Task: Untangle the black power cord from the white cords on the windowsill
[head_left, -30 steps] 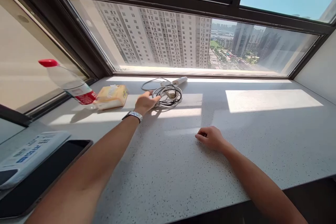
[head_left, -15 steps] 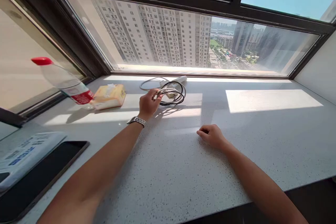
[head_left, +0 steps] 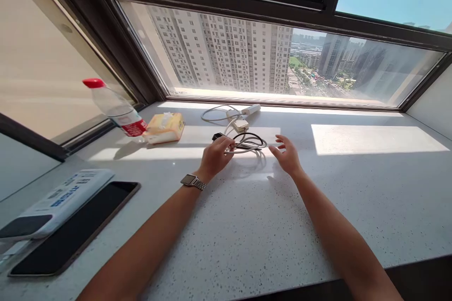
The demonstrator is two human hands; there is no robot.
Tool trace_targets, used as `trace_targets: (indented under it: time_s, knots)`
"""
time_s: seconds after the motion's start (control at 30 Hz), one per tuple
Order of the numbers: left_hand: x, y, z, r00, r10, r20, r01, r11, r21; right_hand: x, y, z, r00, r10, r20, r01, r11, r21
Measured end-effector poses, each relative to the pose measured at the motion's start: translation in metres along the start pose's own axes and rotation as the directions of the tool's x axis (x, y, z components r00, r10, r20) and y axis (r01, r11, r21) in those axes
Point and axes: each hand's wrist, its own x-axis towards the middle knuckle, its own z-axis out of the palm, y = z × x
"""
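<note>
1. My left hand (head_left: 216,156) pinches the coiled cables (head_left: 247,142), lifted just off the counter (head_left: 247,225), mid-counter toward the window edge.
2. Right hand (head_left: 287,155) is open, fingers spread, empty, just right of the coil; the loops run left-right between both hands.
3. White charger (head_left: 241,125) lies behind, w/ bottle (head_left: 118,109) and tissue pack (head_left: 165,127) at the far-left corner.

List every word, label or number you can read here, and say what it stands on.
None can be read as text.
Bottle: red label with white print, too small to read.
White box lying on the dark tablet: blue print along its top, too blurred to read.
Yellow tissue pack: no legible print.
Watch: face turned away, nothing legible.
Cables and adapter: no markings visible.
</note>
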Motion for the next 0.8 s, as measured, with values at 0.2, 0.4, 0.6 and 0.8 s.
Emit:
trace_targets:
  time_s: [0.2, 0.4, 0.6, 0.8]
  knots:
    - [-0.016, 0.003, -0.004, 0.965, 0.215, 0.152, -0.204, 0.975, -0.084, 0.006, 0.003, 0.039, 0.98, -0.186, -0.071, 0.177, 0.977, -0.115]
    - [-0.02, 0.004, 0.0, 0.997, -0.072, 0.006, 0.072, 0.997, -0.037, 0.001, 0.024, 0.047, 0.95, -0.071, -0.304, 0.098, 0.992, 0.074]
    - [-0.011, -0.011, 0.012, 0.977, -0.213, -0.01, 0.213, 0.973, 0.084, 0.004, 0.031, 0.046, 0.975, 0.091, -0.201, -0.022, 0.947, 0.32]
    - [-0.004, -0.036, 0.016, 0.956, -0.257, 0.14, 0.267, 0.962, -0.058, 0.001, 0.029, 0.044, 0.979, 0.05, -0.199, -0.006, 0.976, 0.218]
